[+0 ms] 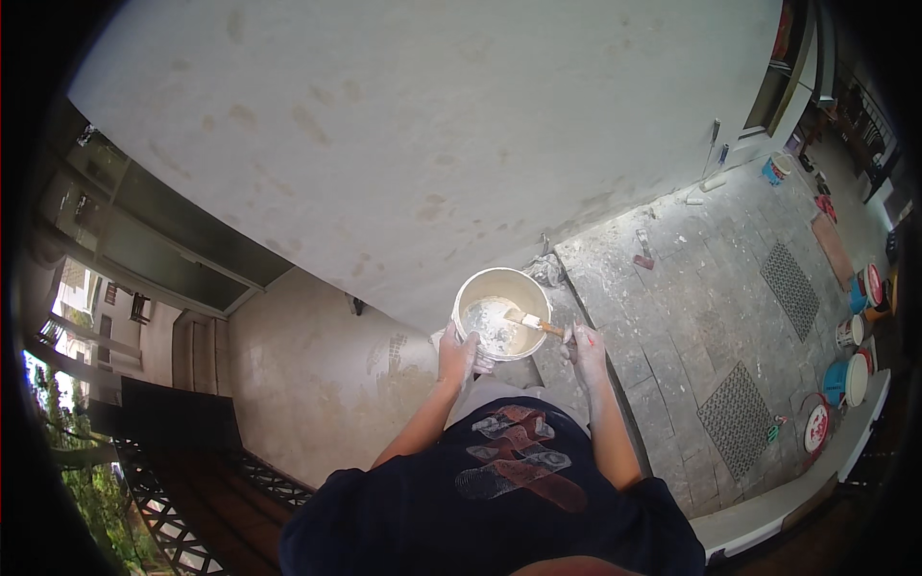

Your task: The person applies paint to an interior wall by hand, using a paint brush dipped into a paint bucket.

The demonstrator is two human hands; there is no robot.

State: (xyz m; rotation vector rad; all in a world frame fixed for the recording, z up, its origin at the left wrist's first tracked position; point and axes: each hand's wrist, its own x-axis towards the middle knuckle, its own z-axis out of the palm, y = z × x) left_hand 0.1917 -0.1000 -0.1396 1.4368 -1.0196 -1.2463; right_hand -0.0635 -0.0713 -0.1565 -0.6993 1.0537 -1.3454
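Note:
A round white bucket is held in front of my body, with whitish paste or paint at its bottom and smears on its inner wall. My left hand grips the bucket at its near left side, fingers against the wall and rim. In my right hand, dusted with white, is the wooden handle of a paintbrush. The brush's pale head reaches over the right rim into the bucket, near the white material. Whether the bristles touch it I cannot tell.
A patchy pale wall rises ahead. On the tiled floor at right lie a scraper, two dark mats and several paint buckets. A crumpled bag or cloth sits by the wall's foot. Steps stand at left.

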